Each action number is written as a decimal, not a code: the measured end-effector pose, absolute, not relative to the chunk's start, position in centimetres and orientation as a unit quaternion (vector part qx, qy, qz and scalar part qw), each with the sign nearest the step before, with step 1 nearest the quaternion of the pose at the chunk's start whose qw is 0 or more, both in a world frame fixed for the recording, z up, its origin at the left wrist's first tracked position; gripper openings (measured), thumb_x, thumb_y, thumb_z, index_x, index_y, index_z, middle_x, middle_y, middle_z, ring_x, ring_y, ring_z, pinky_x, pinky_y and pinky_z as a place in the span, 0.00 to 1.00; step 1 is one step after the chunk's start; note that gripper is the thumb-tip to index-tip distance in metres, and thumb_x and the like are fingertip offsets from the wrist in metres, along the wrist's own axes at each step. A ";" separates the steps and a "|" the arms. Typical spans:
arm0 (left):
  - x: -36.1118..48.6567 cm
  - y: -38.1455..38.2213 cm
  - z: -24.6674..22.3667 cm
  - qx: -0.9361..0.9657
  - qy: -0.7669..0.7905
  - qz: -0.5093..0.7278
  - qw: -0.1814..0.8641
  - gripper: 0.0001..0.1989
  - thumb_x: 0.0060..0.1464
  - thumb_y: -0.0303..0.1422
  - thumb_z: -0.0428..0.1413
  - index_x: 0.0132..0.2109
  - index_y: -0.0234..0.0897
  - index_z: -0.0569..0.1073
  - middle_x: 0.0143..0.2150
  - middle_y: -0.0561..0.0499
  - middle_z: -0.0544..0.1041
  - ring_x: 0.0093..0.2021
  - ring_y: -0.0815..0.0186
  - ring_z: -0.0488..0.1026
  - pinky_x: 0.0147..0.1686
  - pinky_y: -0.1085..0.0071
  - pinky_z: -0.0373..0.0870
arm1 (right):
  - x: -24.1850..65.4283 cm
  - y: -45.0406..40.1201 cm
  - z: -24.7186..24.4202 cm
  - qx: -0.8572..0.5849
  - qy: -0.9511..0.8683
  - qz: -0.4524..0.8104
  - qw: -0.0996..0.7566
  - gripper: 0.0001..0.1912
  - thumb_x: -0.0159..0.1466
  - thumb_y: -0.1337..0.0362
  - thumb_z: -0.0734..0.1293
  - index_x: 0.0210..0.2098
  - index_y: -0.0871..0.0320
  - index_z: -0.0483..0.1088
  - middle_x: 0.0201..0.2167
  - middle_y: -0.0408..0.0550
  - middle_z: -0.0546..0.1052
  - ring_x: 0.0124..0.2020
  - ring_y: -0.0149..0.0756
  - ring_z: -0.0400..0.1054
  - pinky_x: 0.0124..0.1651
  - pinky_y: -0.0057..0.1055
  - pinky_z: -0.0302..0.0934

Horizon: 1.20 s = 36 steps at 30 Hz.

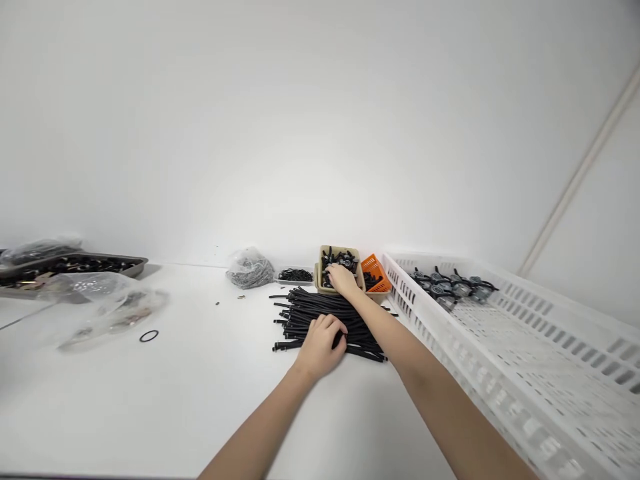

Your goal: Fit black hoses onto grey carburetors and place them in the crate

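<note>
My left hand [323,345] rests at the near side of a pile of black rubber tubes [305,312] on the table. Its fingers and thumb curl round something black; I cannot make out whether that is a loose part or the tubes behind. My right hand [343,280] reaches over the pile into a beige bin [320,288] holding several small black parts [345,259]. The right fingers are bent together among these parts, and their tips are partly hidden. Right beside this bin, an orange basket [381,272] leans, with short black pieces inside.
A long white crate [500,360] on the right holds several black-and-clear parts [445,287]. Left of the bin are a shallow tray of black rings [295,275] and a bag of grey pieces [250,268]. A metal tray [135,265], plastic bag [115,303] and black ring [149,336] lie left.
</note>
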<state>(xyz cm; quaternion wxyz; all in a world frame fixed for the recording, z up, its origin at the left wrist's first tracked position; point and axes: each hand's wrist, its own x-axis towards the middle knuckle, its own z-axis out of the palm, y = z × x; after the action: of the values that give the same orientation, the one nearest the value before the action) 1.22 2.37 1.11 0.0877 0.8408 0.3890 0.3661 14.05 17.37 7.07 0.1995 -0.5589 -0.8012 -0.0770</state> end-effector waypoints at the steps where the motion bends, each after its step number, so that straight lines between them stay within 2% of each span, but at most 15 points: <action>1: 1.2 2.3 1.1 0.840 0.391 0.365 0.090 0.07 0.55 0.27 0.49 0.39 0.41 0.70 0.40 0.48 0.73 0.43 0.59 0.68 0.42 0.59 0.62 | 14.1 17.7 6.8 -0.567 -0.792 -0.071 0.218 0.17 0.66 0.69 0.55 0.49 0.60 0.71 0.49 0.57 0.73 0.50 0.42 0.68 0.52 0.35 0.61; 3: 1.3 2.2 1.1 0.841 0.392 0.363 0.092 0.07 0.54 0.27 0.50 0.39 0.41 0.70 0.40 0.48 0.73 0.43 0.59 0.68 0.43 0.59 0.62 | 14.5 18.0 6.6 -0.581 -0.759 -0.061 0.287 0.17 0.67 0.68 0.53 0.48 0.61 0.71 0.48 0.58 0.73 0.48 0.42 0.68 0.52 0.36 0.61; 6: 1.5 2.2 1.1 0.845 0.388 0.358 0.089 0.07 0.54 0.26 0.50 0.39 0.41 0.70 0.40 0.48 0.73 0.43 0.60 0.68 0.42 0.60 0.62 | 15.8 17.3 6.7 -0.571 -0.687 -0.026 0.449 0.15 0.66 0.62 0.56 0.43 0.60 0.71 0.43 0.56 0.75 0.44 0.41 0.69 0.50 0.35 0.61; 9: 1.5 2.2 1.2 0.839 0.392 0.369 0.077 0.07 0.55 0.27 0.50 0.40 0.41 0.70 0.41 0.49 0.74 0.44 0.60 0.68 0.43 0.61 0.62 | 16.7 15.2 6.4 -0.532 -0.616 0.057 0.578 0.13 0.62 0.55 0.61 0.35 0.59 0.69 0.31 0.50 0.75 0.32 0.38 0.69 0.40 0.33 0.64; 11: 1.5 2.3 1.3 0.826 0.403 0.388 0.067 0.08 0.56 0.28 0.50 0.42 0.40 0.70 0.42 0.49 0.74 0.44 0.60 0.68 0.44 0.61 0.62 | 17.0 13.0 5.7 -0.501 -0.584 0.130 0.625 0.13 0.59 0.53 0.63 0.32 0.57 0.66 0.24 0.45 0.72 0.25 0.35 0.66 0.32 0.31 0.62; 14: 1.2 2.2 1.3 0.803 0.417 0.421 0.063 0.10 0.58 0.29 0.51 0.47 0.39 0.68 0.43 0.49 0.74 0.46 0.60 0.68 0.46 0.61 0.62 | 16.6 9.1 4.3 -0.462 -0.589 0.226 0.623 0.13 0.56 0.53 0.66 0.28 0.56 0.63 0.19 0.39 0.67 0.20 0.32 0.61 0.26 0.29 0.57; 17: 0.9 2.2 1.2 0.790 0.423 0.440 0.062 0.13 0.56 0.32 0.55 0.49 0.39 0.66 0.43 0.49 0.73 0.45 0.60 0.69 0.46 0.61 0.62 | 16.0 5.3 3.0 -0.441 -0.630 0.258 0.585 0.12 0.56 0.54 0.66 0.27 0.56 0.63 0.18 0.38 0.64 0.20 0.29 0.59 0.26 0.27 0.55; 21: 0.6 2.4 0.9 0.809 0.405 0.422 0.053 0.11 0.54 0.35 0.59 0.43 0.39 0.68 0.40 0.51 0.74 0.43 0.61 0.69 0.45 0.62 0.61 | 15.3 2.6 2.1 -0.430 -0.639 0.252 0.586 0.10 0.57 0.56 0.65 0.27 0.56 0.64 0.19 0.37 0.63 0.20 0.28 0.57 0.26 0.27 0.53; 25: 0.3 3.1 0.6 0.823 0.390 0.412 0.040 0.11 0.54 0.36 0.60 0.42 0.39 0.69 0.41 0.50 0.73 0.44 0.60 0.69 0.44 0.62 0.62 | 15.2 2.4 1.5 -0.427 -0.629 0.256 0.597 0.11 0.57 0.55 0.65 0.28 0.55 0.61 0.18 0.36 0.62 0.19 0.27 0.55 0.24 0.26 0.51; 29: -0.2 3.7 0.4 0.830 0.372 0.415 0.033 0.12 0.51 0.37 0.62 0.41 0.39 0.71 0.41 0.49 0.72 0.43 0.60 0.68 0.44 0.63 0.64 | 15.3 2.5 0.9 -0.430 -0.651 0.240 0.577 0.11 0.58 0.55 0.64 0.29 0.55 0.61 0.18 0.36 0.63 0.19 0.28 0.56 0.24 0.26 0.52; 36: -0.6 3.8 0.1 0.841 0.356 0.405 0.041 0.08 0.50 0.36 0.61 0.34 0.37 0.72 0.36 0.50 0.70 0.39 0.61 0.68 0.42 0.63 0.66 | 15.4 2.0 0.5 -0.436 -0.670 0.239 0.551 0.13 0.57 0.53 0.65 0.28 0.53 0.58 0.18 0.36 0.65 0.21 0.30 0.60 0.25 0.27 0.55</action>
<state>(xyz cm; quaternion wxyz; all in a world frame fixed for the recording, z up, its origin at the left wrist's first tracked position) -0.58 3.81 0.09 0.0410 0.8410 0.3561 0.4052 15.42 2.00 0.51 0.5514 -0.4360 -0.6699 0.2390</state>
